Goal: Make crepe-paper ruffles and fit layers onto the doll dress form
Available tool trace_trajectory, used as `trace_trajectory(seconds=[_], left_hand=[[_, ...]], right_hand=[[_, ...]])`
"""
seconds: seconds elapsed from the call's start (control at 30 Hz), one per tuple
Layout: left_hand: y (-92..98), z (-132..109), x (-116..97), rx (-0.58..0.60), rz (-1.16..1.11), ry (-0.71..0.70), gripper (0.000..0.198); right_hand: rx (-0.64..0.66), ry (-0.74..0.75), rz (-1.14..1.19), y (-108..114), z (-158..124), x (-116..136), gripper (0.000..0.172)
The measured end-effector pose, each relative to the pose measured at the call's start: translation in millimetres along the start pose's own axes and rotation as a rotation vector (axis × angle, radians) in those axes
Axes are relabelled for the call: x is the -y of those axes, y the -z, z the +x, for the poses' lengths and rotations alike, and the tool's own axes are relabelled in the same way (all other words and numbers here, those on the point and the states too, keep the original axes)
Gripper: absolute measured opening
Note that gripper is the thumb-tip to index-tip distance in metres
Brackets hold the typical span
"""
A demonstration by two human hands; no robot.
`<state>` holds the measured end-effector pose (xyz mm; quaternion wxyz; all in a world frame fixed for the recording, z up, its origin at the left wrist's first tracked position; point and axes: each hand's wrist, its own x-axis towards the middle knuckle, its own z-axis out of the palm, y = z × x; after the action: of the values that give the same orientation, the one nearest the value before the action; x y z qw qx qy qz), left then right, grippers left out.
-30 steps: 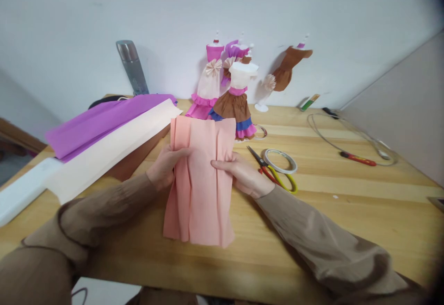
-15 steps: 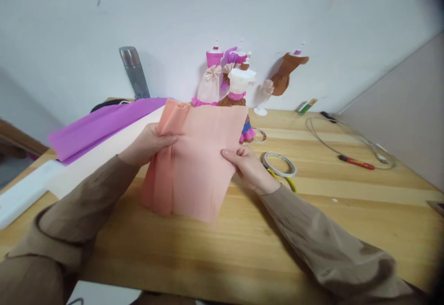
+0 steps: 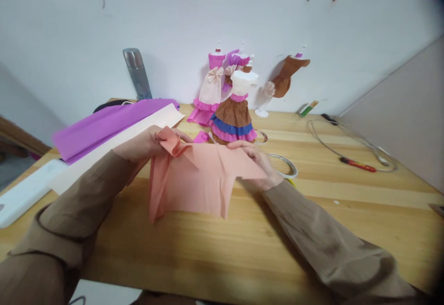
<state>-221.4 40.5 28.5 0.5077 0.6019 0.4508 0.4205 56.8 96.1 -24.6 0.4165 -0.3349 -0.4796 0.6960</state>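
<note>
A sheet of peach crepe paper (image 3: 194, 180) hangs between both my hands just above the wooden table (image 3: 243, 249). My left hand (image 3: 142, 144) pinches its gathered, pleated top left corner. My right hand (image 3: 258, 162) grips the top right edge, fingers curled over it. The sheet tilts nearly flat, its lower edge drooping toward me. Both arms wear brown sleeves.
Small paper dresses on stands (image 3: 231, 99) line the wall, with another brown one (image 3: 286, 76) to the right. Purple (image 3: 104, 122) and cream (image 3: 114, 145) paper rolls lie left. A tape ring (image 3: 286, 165), a wire loop with a red tool (image 3: 357, 164) and a grey flask (image 3: 137, 71) are nearby.
The peach paper was lifted off the table, spread wider and tipped over toward flat. My hands moved apart, and the scissors are now hidden behind my right hand.
</note>
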Motion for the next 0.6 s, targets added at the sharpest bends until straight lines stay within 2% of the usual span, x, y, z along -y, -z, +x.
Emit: trace_trajectory(seconds=[0.1, 0.17, 0.27, 0.33, 0.53, 0.6], left_hand=[[1.8, -3.0, -6.6, 0.029, 0.056, 0.018, 0.029], [3.1, -5.3, -12.6, 0.098, 0.141, 0.002, 0.029], [6.2, -8.5, -21.8, 0.247, 0.315, -0.081, 0.028], [7.6, -10.6, -26.7, 0.303, 0.391, -0.102, 0.029], [6.1, -14.3, -32.2, 0.279, 0.330, -0.039, 0.027], [8.4, -13.5, -33.2, 0.338, 0.314, -0.021, 0.031]], right_hand=[[0.016, -0.053, 0.038, -1.0, -4.8, 6.6, 0.023], [0.032, -0.091, 0.087, -3.8, -8.1, 9.7, 0.031], [0.045, -0.103, 0.116, -9.6, -11.1, 11.5, 0.023], [0.032, -0.102, 0.076, -12.7, -11.6, 11.2, 0.026], [-0.027, -0.026, -0.015, -12.6, -9.1, 9.3, 0.040], [-0.036, 0.021, -0.064, -10.9, -9.0, 11.5, 0.041]])
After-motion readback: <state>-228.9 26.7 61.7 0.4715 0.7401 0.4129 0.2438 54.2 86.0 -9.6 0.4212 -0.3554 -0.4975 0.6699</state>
